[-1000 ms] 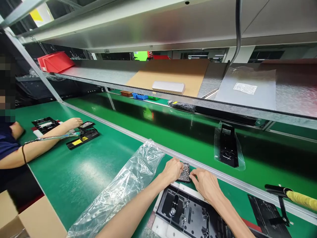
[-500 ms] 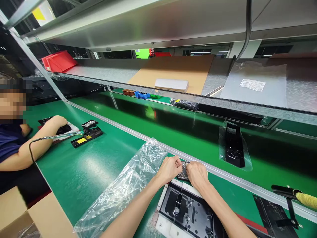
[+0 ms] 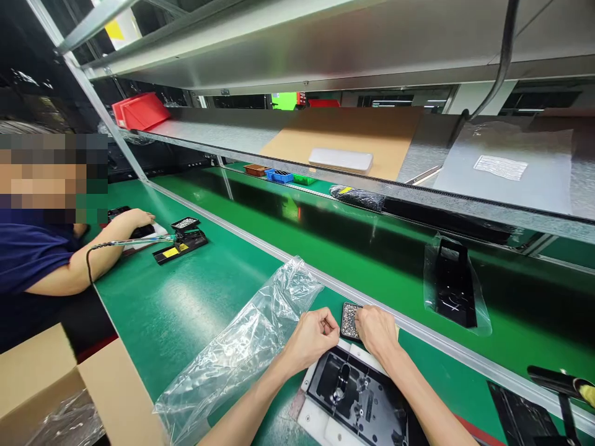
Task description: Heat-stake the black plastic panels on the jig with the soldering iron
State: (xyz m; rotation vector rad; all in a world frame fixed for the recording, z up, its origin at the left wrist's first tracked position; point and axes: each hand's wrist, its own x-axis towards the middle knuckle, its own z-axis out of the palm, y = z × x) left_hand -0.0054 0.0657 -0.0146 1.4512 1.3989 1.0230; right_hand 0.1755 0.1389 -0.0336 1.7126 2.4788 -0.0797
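Observation:
My left hand (image 3: 312,338) is pinched closed just left of a small black tray (image 3: 346,329) filled with tiny silvery pieces that look like screws. Whatever those fingers hold is too small to make out. At the tray's right side, my right hand (image 3: 379,331) reaches into the pieces with bent, closed fingers, and their tips are partly hidden. Below both hands a black moulded plastic housing (image 3: 372,406) lies in a white fixture (image 3: 307,416), with my right forearm passing over its right part.
A clear plastic bag (image 3: 242,347) lies left of my arms. Behind the metal rail is a bagged black part (image 3: 453,285). A co-worker's arm (image 3: 88,263) rests at left near an electric screwdriver (image 3: 139,240). A cardboard box (image 3: 116,390) stands at lower left, and a shelf (image 3: 260,158) spans above.
My left hand has drawn back from the tray, toward the housing's near-left corner, uncovering more of the tray. My right hand stays at the tray. The whole view has shifted slightly.

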